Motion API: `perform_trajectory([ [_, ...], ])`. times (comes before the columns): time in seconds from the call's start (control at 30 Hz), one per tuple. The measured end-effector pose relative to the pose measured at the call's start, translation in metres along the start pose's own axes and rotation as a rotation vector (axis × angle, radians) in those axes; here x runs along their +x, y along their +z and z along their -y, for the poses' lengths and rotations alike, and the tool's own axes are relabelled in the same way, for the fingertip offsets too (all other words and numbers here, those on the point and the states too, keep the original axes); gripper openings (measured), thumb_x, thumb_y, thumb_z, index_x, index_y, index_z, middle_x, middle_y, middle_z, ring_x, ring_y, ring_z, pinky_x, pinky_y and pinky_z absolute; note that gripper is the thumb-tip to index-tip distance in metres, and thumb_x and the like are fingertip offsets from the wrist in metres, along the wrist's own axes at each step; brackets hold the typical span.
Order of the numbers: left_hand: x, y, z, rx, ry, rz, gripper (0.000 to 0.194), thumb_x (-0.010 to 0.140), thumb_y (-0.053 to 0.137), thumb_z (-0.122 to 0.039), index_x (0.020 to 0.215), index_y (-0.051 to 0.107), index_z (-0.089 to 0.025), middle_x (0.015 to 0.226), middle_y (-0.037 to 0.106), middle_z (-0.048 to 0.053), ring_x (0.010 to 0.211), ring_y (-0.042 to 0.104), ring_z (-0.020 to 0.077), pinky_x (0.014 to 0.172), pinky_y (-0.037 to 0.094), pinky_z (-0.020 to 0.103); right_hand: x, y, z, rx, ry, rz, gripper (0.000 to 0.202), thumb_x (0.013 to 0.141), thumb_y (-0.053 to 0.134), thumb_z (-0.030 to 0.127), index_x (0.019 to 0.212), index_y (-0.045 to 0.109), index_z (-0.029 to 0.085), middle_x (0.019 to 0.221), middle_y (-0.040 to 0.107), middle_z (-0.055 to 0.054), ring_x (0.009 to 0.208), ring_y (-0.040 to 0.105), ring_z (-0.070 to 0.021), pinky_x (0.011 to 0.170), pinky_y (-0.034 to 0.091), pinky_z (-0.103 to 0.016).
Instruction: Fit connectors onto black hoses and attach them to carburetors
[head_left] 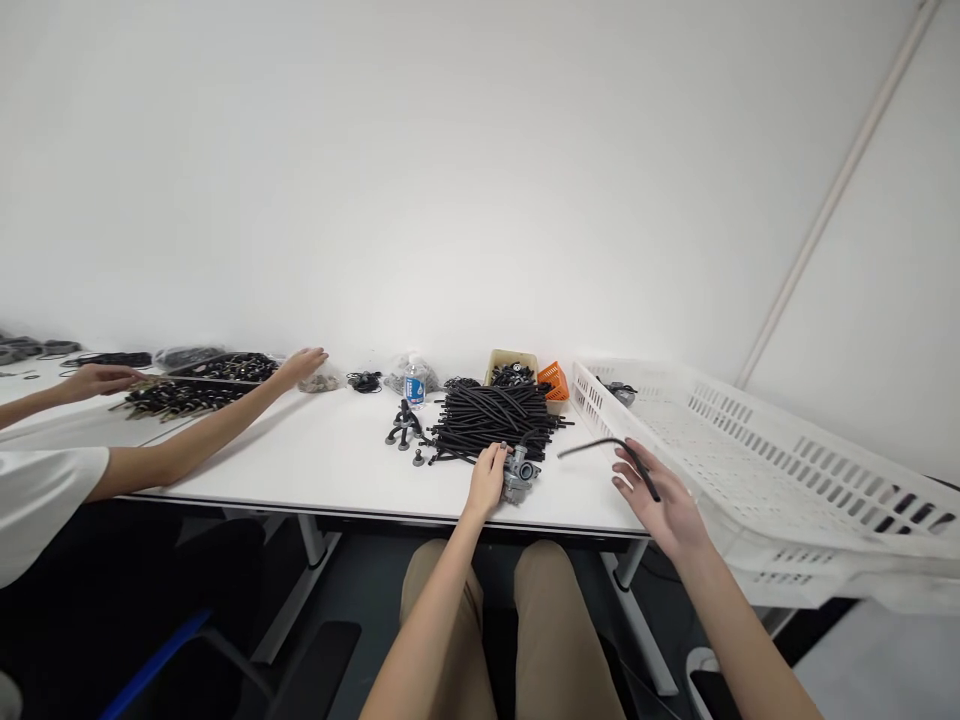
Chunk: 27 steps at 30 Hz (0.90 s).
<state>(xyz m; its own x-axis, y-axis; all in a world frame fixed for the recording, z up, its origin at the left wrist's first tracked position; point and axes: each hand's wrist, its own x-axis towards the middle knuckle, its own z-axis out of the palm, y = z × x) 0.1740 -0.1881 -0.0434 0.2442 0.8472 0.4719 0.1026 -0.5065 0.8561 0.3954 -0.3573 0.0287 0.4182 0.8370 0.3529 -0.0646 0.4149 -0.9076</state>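
A grey metal part with a round opening [519, 470] is in my left hand [488, 482], over the front of the white table. My right hand [667, 503], to the right of it, has a thin black tube [632, 453] lying across its fingers; the tube curves out to the left. Just behind the metal part lies a wide pile of black tubes [491, 420]. Several small black pieces with grey round ends [405, 428] stand left of the pile.
At the right, a large white crate [757, 520] holds a small dark part. Behind the pile are a yellowish bin [513, 357], an orange basket [553, 381] and a bottle [415, 386]. Another person's arms [195, 450] reach over dark parts at the left.
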Motion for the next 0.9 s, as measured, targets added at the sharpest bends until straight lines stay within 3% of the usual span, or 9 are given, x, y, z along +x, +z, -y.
perform_trajectory([
  [0.13,0.001,0.0,0.003,0.018,0.009,-0.028,0.026,0.094,0.043,-0.032,0.096,0.066,-0.021,0.101,0.068,0.006,0.099,0.06,0.0192,0.091,0.044,0.031,-0.014,-0.019,-0.02,-0.049,-0.057,-0.14,0.037,0.061,0.084,0.041,0.093,0.074,0.024,0.089,0.072,-0.007,0.081,0.068,-0.0216,0.074,0.056,-0.035],
  [0.3,0.0,0.0,0.005,0.041,0.001,-0.07,0.019,0.089,0.051,-0.029,0.094,0.067,-0.02,0.098,0.066,0.006,0.095,0.059,0.019,0.088,0.044,0.031,-0.014,-0.02,-0.035,-0.261,-0.153,-0.218,0.032,0.072,0.078,0.045,0.091,0.069,0.021,0.083,0.07,-0.005,0.079,0.066,-0.0193,0.075,0.053,-0.033],
  [0.47,-0.002,0.001,0.004,0.067,0.006,-0.078,0.017,0.088,0.052,-0.028,0.091,0.067,-0.019,0.092,0.064,0.005,0.089,0.058,0.0183,0.083,0.044,0.03,0.006,-0.004,-0.038,-0.298,-0.24,-0.299,0.036,0.076,0.071,0.047,0.096,0.068,0.017,0.078,0.068,-0.005,0.07,0.064,-0.0177,0.068,0.052,-0.031],
  [0.63,-0.002,0.003,0.003,0.076,0.011,-0.087,0.014,0.087,0.053,-0.025,0.089,0.066,-0.019,0.092,0.063,0.005,0.089,0.059,0.0177,0.084,0.044,0.03,0.04,0.016,-0.038,-0.418,-0.22,-0.213,0.042,0.077,0.064,0.049,0.1,0.069,0.014,0.076,0.068,-0.007,0.069,0.063,-0.0196,0.061,0.048,-0.029],
  [0.73,-0.003,0.003,0.003,0.073,0.011,-0.086,0.013,0.087,0.053,-0.025,0.088,0.065,-0.019,0.094,0.064,0.005,0.093,0.059,0.0182,0.088,0.044,0.031,0.061,0.023,-0.046,-0.622,-0.18,-0.234,0.036,0.079,0.058,0.046,0.096,0.071,0.016,0.066,0.064,-0.004,0.064,0.06,-0.0191,0.062,0.044,-0.029],
  [0.8,-0.003,0.003,0.004,0.07,0.007,-0.085,0.013,0.087,0.053,-0.025,0.088,0.065,-0.02,0.095,0.064,0.005,0.094,0.059,0.0184,0.089,0.044,0.031,0.07,0.026,-0.058,-0.746,-0.081,-0.194,0.025,0.076,0.061,0.041,0.083,0.071,0.019,0.051,0.057,0.0,0.055,0.055,-0.018,0.058,0.039,-0.028],
  [0.9,-0.003,0.002,0.004,0.067,0.002,-0.085,0.014,0.087,0.052,-0.026,0.089,0.065,-0.02,0.095,0.063,0.005,0.096,0.059,0.0186,0.09,0.044,0.031,0.072,0.027,-0.08,-0.757,0.009,-0.145,0.013,0.065,0.068,0.034,0.059,0.065,0.022,0.042,0.05,0.002,0.045,0.047,-0.0164,0.052,0.031,-0.028],
])
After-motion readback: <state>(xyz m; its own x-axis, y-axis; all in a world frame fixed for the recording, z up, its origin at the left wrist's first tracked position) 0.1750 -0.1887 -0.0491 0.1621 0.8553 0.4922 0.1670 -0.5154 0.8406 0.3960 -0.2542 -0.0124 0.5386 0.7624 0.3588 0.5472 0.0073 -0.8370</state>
